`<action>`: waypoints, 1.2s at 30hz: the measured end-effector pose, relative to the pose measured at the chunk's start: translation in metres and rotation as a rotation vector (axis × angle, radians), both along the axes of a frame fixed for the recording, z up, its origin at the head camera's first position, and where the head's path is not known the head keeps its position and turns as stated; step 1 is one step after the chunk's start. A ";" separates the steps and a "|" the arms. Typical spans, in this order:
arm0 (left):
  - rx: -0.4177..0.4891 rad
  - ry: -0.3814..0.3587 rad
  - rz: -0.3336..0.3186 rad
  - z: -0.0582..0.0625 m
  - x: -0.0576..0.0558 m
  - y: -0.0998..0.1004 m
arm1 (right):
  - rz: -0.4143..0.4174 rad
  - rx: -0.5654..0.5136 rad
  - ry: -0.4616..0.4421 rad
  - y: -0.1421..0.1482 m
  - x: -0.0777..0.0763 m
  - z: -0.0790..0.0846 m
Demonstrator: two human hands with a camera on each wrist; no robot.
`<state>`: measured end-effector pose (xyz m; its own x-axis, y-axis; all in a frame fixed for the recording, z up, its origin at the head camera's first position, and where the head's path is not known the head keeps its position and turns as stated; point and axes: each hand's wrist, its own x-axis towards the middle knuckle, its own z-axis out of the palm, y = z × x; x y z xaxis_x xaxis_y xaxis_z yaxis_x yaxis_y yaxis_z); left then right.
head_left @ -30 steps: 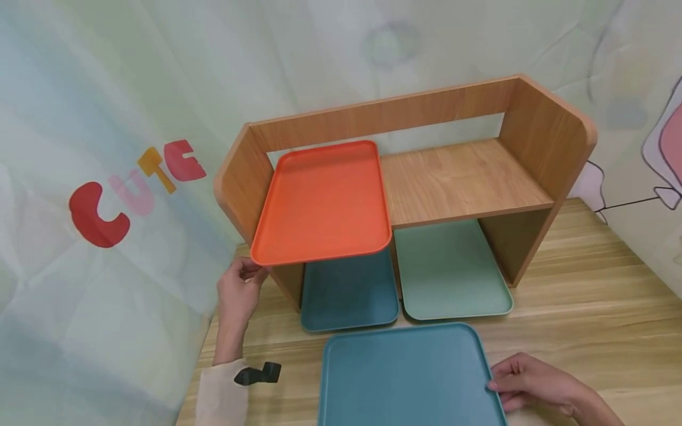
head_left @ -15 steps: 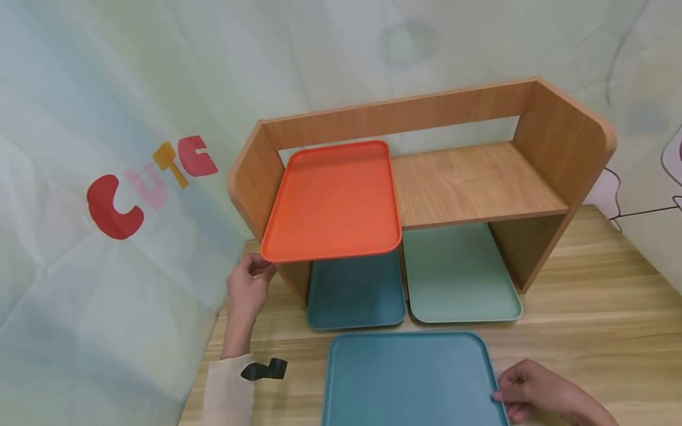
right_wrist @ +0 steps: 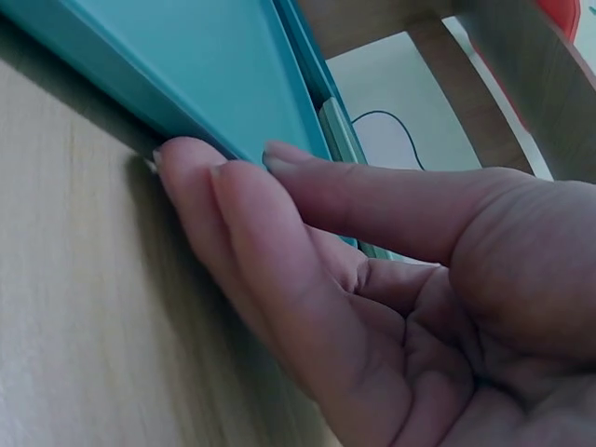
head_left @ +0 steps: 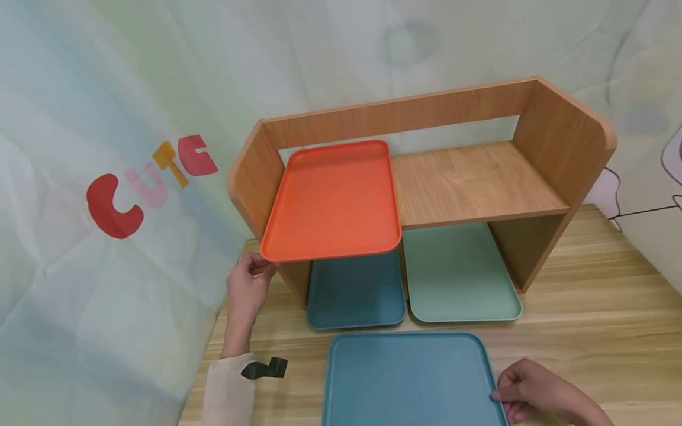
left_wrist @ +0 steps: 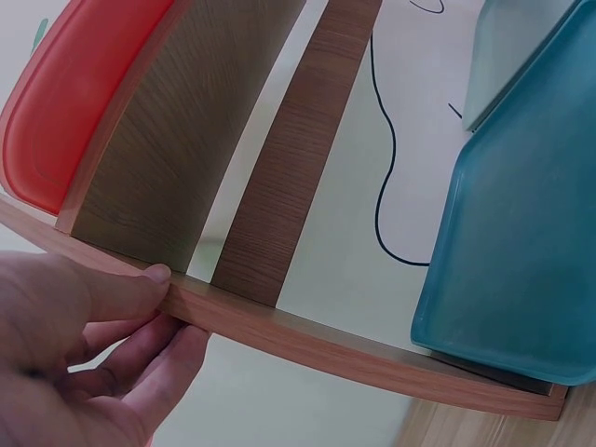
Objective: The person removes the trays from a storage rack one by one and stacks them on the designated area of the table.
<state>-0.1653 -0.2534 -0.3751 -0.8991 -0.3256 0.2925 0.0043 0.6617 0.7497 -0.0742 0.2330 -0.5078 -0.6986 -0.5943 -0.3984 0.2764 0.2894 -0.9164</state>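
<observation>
My left hand [head_left: 247,287] pinches the front edge of the left side panel of a wooden desktop shelf [head_left: 474,177], just below the orange tray's corner. In the left wrist view, the thumb and fingers lie on opposite faces of the panel's edge [left_wrist: 354,349]. Low at the front, a blue tray [head_left: 410,378] lies flat, its near part cut off by the frame. My right hand [head_left: 538,387] pinches its right rim. The right wrist view has the thumb over the rim of that blue tray [right_wrist: 196,65] and the fingers at its underside.
An orange tray [head_left: 333,201] occupies the left of the upper level, its front overhanging. Beneath are a darker blue tray [head_left: 356,290] at left and a pale green tray [head_left: 460,275] at right, both jutting out in front. A printed fabric backdrop [head_left: 133,296] encloses the table.
Over the first half second the head view shifts slightly. The front blue tray turns a little, its right end coming nearer the person along with my right hand. Since then almost everything is still.
</observation>
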 end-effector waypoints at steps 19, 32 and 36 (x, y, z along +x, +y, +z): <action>0.015 0.006 -0.012 0.000 0.001 0.000 | 0.014 0.095 -0.004 0.000 -0.001 0.014; 0.020 0.006 -0.005 0.001 0.000 0.000 | -0.049 0.004 0.166 0.006 -0.020 0.070; 0.021 0.006 -0.001 0.000 0.000 0.000 | -0.089 -0.024 0.200 0.003 -0.025 0.087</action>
<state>-0.1657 -0.2536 -0.3748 -0.8977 -0.3312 0.2906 0.0090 0.6455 0.7637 -0.0991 0.2357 -0.4206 -0.8127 -0.5341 -0.2330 0.1119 0.2494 -0.9619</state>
